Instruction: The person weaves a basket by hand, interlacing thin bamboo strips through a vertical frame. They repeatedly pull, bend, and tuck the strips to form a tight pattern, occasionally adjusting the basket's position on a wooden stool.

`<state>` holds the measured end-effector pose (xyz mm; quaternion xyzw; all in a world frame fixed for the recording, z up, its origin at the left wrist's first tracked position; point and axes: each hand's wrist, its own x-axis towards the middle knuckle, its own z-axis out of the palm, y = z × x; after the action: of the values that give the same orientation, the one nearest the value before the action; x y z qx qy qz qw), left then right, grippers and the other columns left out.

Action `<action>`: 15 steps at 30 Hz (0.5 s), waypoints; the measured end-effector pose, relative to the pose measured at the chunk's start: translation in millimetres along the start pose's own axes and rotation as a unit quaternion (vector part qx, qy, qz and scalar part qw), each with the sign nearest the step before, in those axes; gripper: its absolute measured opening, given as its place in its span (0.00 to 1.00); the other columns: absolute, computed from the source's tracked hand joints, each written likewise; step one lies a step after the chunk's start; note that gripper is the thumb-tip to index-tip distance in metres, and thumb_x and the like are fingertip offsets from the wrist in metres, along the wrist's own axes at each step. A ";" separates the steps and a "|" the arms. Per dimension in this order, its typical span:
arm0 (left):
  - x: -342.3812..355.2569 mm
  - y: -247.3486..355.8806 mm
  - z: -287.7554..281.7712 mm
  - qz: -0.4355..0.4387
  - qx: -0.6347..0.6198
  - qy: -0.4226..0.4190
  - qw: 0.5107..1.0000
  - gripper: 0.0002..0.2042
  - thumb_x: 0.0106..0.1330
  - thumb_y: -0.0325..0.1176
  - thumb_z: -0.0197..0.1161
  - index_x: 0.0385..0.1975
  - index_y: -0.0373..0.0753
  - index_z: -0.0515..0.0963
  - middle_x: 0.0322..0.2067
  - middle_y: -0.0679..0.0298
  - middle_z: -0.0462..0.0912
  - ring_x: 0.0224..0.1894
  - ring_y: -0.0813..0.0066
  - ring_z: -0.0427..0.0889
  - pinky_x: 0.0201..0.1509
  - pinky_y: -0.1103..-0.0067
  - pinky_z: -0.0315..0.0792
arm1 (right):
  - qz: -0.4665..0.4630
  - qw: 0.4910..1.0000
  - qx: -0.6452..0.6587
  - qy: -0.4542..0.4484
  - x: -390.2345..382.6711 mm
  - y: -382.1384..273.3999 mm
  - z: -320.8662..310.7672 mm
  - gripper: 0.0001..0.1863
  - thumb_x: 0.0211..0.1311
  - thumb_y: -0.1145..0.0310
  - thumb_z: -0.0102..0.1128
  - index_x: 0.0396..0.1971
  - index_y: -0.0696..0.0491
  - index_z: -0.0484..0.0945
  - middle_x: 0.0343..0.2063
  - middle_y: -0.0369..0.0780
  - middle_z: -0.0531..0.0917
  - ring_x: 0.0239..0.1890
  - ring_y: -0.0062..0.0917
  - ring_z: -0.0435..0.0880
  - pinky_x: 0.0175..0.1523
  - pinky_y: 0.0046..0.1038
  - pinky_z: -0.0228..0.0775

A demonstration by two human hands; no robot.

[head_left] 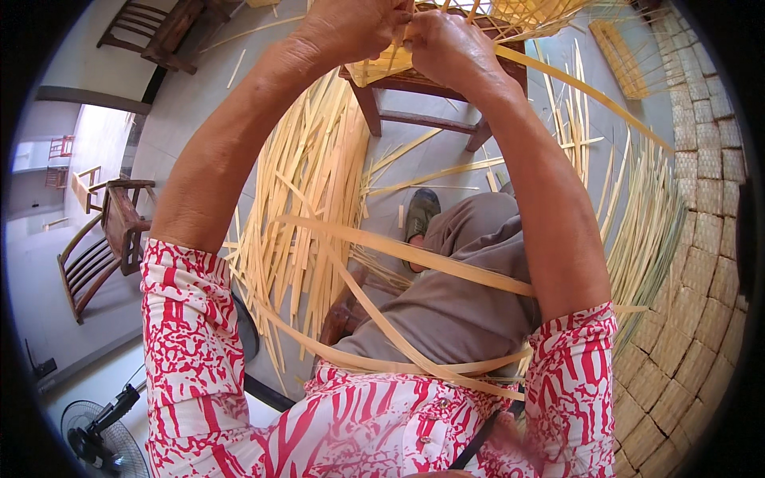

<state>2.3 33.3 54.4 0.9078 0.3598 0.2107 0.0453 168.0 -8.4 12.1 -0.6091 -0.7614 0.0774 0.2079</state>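
Head view: at the upper edge, the left hand and the right hand are close together, fingers curled inward at the near side of a yellow, openwork basket of flat woven strips; the left hand is partly cut off by the frame and the right fingertips are tucked in, so exactly what either pinches I cannot tell; the basket rests on a dark brown wooden stool, its upper part out of frame; 1 long, flat, yellow strip runs from beside the right hand down to the right; nearer the body, pale tan, curling strips loop across grey-brown trousers; a dark shoe rests on the grey tiled floor; left of the stool lies a thick heap of straight, straw-coloured strips; to the right, a sheaf of thin, green-tinged strips fans out beside rows of tan, rectangular woven blocks; a narrow, yellow, rectangular woven piece lies beyond that sheaf; farther out on the left are 2 dark brown, slatted wooden chairs and, in the lower corner, a black, round-caged fan.
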 end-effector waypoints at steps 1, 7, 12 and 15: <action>-2.0 2.4 -1.2 -0.004 -0.013 0.009 1.000 0.08 0.63 0.36 0.65 0.32 0.37 0.81 0.28 0.47 0.83 0.32 0.47 0.85 0.36 0.62 0.77 | -0.002 1.000 0.006 -0.002 -0.3 -0.3 1.2 0.16 0.53 0.67 0.65 0.43 0.48 0.88 0.36 0.46 0.89 0.40 0.38 0.90 0.49 0.41 0.81; -14.2 3.0 3.3 0.064 0.007 0.062 0.996 0.07 0.68 0.34 0.58 0.32 0.40 0.80 0.26 0.50 0.82 0.31 0.45 0.83 0.33 0.59 0.76 | -0.008 1.000 -0.011 0.028 3.8 3.2 11.6 0.15 0.53 0.68 0.65 0.43 0.47 0.88 0.37 0.46 0.89 0.39 0.41 0.89 0.45 0.41 0.81; -18.0 9.4 3.7 0.036 -0.010 0.094 0.995 0.06 0.67 0.34 0.58 0.32 0.41 0.79 0.26 0.50 0.82 0.30 0.46 0.83 0.32 0.59 0.75 | 0.058 0.998 0.024 -0.028 6.2 -5.0 -9.9 0.11 0.57 0.66 0.58 0.36 0.52 0.86 0.35 0.51 0.87 0.41 0.49 0.87 0.47 0.51 0.78; -15.8 6.9 4.6 0.048 0.023 0.076 0.996 0.05 0.64 0.33 0.60 0.32 0.41 0.80 0.26 0.50 0.82 0.30 0.46 0.83 0.32 0.59 0.75 | 0.026 0.999 0.025 -0.028 5.3 1.5 -6.5 0.11 0.58 0.65 0.59 0.35 0.52 0.87 0.33 0.52 0.87 0.41 0.49 0.87 0.48 0.50 0.78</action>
<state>-1.7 18.0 46.4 0.9064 0.3227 0.2724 -0.0133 171.1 -3.8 18.6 -0.6207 -0.7488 0.1184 0.1997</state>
